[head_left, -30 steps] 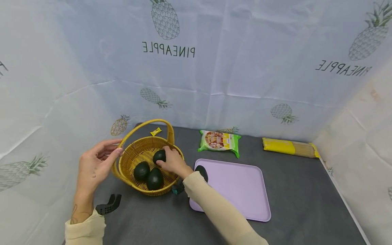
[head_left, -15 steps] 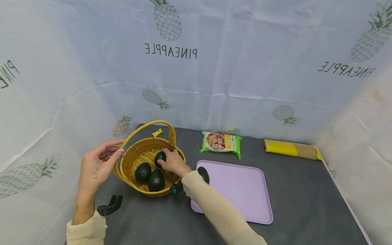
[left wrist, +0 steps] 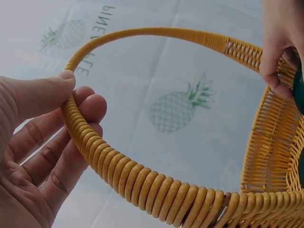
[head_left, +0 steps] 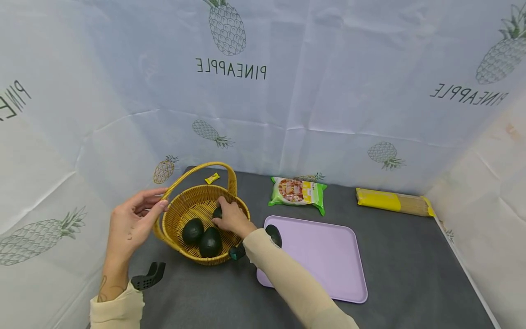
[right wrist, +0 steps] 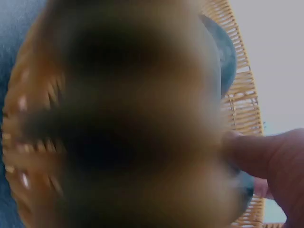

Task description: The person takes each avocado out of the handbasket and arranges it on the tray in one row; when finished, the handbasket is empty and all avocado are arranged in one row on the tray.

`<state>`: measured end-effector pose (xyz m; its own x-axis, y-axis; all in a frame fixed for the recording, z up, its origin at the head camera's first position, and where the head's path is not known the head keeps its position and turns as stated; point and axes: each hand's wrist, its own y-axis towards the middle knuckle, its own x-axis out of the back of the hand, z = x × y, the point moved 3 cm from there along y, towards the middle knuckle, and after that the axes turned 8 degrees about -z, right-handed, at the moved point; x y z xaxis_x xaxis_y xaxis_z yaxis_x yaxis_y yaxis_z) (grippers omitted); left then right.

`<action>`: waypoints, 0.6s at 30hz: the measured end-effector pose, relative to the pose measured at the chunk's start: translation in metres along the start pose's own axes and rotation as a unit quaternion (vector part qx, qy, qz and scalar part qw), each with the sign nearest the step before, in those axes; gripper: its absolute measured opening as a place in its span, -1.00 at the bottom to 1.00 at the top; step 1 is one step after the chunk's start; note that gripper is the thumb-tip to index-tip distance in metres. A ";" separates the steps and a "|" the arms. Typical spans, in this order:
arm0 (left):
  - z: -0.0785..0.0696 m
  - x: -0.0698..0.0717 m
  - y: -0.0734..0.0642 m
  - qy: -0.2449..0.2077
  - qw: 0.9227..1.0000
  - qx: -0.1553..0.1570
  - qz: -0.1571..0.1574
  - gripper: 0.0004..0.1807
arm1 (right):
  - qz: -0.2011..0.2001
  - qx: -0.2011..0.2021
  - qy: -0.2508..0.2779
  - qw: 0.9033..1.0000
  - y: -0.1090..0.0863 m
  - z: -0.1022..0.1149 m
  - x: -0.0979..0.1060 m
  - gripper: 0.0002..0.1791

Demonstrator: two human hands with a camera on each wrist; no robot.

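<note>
A yellow woven basket [head_left: 181,205] with an arched handle stands at the left of the dark table. My left hand [head_left: 133,224] pinches the handle [left wrist: 123,173] between thumb and fingers, seen closely in the left wrist view. Inside the basket, my right hand [head_left: 233,217] grips a dark green avocado [head_left: 218,213], mostly covered by the fingers. Two more avocados, one on the left [head_left: 192,231] and one nearer the front [head_left: 210,242], lie beside it on the basket floor. A large blur hides much of the right wrist view, where the thumb of my right hand [right wrist: 280,166] shows.
Right of the basket lies a lilac tray [head_left: 320,256], partly under my right forearm. Behind it are a green-edged food packet [head_left: 297,192] and a small yellow wrapped piece [head_left: 212,178]. A yellow pack of noodles [head_left: 394,202] lies at the back right, before a pineapple-print curtain [head_left: 312,91].
My right fingers have closed further over the avocado, so less of it shows. The left hand stays on the handle. The whole head view has shifted slightly.
</note>
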<state>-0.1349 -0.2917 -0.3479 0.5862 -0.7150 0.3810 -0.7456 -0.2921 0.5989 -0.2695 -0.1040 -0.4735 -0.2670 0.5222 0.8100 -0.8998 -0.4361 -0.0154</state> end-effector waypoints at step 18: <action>-0.002 0.000 -0.001 0.006 1.000 -0.001 0.001 -0.65 | 0.008 0.023 -0.004 1.000 0.002 -0.006 0.007 -0.59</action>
<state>-0.1335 -0.2897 -0.3474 0.5884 -0.7076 0.3913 -0.7466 -0.2896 0.5990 -0.2751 -0.0963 -0.4710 -0.2791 0.5091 0.8142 -0.8784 -0.4780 -0.0023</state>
